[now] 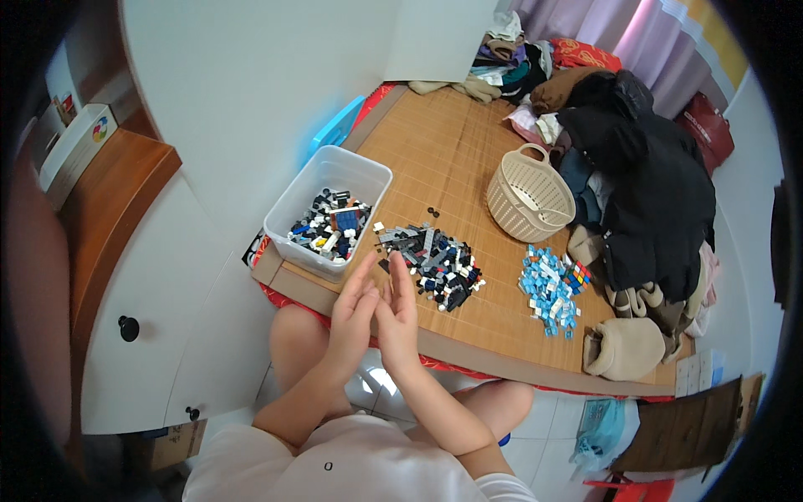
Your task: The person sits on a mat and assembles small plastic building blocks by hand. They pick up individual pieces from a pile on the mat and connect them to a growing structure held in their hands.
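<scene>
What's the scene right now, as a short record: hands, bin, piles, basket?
left hand: fingers extended, close beside the right
right hand: fingers extended; cannot tell if anything sits between the hands
bin: translucent, open, holding mixed bricks
lid: blue, behind the bin
near pile: black, grey, white and blue bricks, right of the bin
far pile: light blue and white pieces, beside a multicoloured cube
basket: beige, upright, beyond the piles

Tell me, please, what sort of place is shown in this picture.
Probably a bedroom in a home: a woven-looking mat covers what seems to be a bed, clothes lie heaped along its far side, and a purple curtain hangs behind them.
</scene>
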The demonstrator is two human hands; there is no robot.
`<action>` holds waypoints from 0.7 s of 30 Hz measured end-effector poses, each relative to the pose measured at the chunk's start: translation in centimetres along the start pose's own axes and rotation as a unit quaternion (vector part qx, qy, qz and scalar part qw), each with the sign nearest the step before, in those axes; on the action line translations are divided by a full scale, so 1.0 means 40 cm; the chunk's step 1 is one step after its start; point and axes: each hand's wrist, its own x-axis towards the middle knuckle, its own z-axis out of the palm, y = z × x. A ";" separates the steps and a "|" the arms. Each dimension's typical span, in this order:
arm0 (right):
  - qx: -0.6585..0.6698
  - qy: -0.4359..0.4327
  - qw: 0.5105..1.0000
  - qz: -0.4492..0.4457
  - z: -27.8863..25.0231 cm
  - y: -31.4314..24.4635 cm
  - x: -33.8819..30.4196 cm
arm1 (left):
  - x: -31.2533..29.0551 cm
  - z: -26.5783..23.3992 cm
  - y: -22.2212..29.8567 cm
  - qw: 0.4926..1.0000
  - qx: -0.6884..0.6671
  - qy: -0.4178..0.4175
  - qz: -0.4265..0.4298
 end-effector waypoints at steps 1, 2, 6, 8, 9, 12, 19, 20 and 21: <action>-0.001 0.019 1.000 0.005 -0.026 0.016 -0.006 | 0.003 0.007 -0.019 1.000 0.003 -0.015 -0.008; -0.003 0.038 0.999 0.011 -0.053 0.031 -0.014 | 0.006 0.013 -0.041 0.999 0.006 -0.030 -0.017; -0.029 0.123 0.991 0.046 -0.150 0.060 -0.064 | 0.006 0.029 -0.123 0.994 0.007 -0.048 -0.099; -0.031 0.153 0.987 0.039 -0.203 0.088 -0.085 | 0.004 0.040 -0.161 0.990 0.007 -0.062 -0.124; -0.034 0.175 0.983 0.035 -0.219 0.092 -0.092 | 0.004 0.045 -0.182 0.989 0.003 -0.067 -0.130; -0.014 0.212 0.976 0.044 -0.244 0.079 -0.108 | -0.001 0.063 -0.219 0.987 -0.003 -0.071 -0.144; -0.019 0.203 0.976 0.074 -0.268 0.080 -0.092 | 0.000 0.100 -0.239 0.974 -0.023 -0.084 -0.207; -0.024 0.198 0.976 0.082 -0.269 0.081 -0.088 | 0.000 0.103 -0.239 0.973 -0.030 -0.082 -0.214; -0.018 0.196 0.977 0.086 -0.273 0.087 -0.085 | 0.001 0.103 -0.244 0.972 -0.035 -0.082 -0.216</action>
